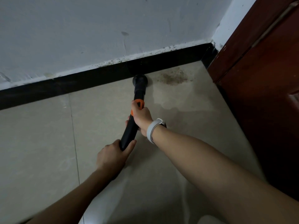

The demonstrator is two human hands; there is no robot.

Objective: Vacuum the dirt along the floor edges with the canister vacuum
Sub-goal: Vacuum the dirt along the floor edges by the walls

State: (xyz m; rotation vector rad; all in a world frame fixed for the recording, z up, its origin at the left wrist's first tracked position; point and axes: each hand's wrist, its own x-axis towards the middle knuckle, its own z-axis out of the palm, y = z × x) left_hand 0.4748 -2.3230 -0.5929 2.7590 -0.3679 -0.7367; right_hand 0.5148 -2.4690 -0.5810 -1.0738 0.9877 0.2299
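Note:
A black vacuum wand [129, 131] with orange trim points away from me toward the wall. Its round black nozzle [140, 80] rests on the beige tiled floor [40, 143], against the black baseboard [64, 85]. My right hand [142, 117], with a white band on its wrist, grips the wand near the orange part. My left hand [113, 156] holds the wand's near end. A patch of brown dirt [174, 77] lies on the floor just right of the nozzle, near the corner. The canister is out of sight.
A grey-white wall [97, 29] rises above the baseboard. A dark red wooden door [267, 78] and its frame close off the right side, meeting the wall at the corner. Pale smears mark the floor below the dirt patch.

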